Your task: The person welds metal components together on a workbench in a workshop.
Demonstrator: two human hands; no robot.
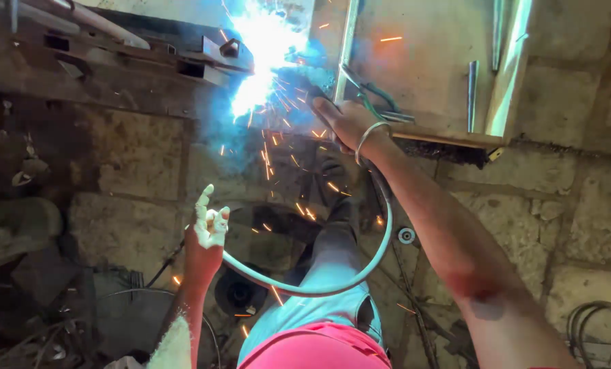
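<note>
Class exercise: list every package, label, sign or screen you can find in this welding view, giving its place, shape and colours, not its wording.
None in view: only the right hand at the bright blue-white welding arc, the left hand, a curved pale grey cable and the stone-block floor.

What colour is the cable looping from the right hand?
Pale grey-white cable, seen in the head view, running from the right hand.
</note>
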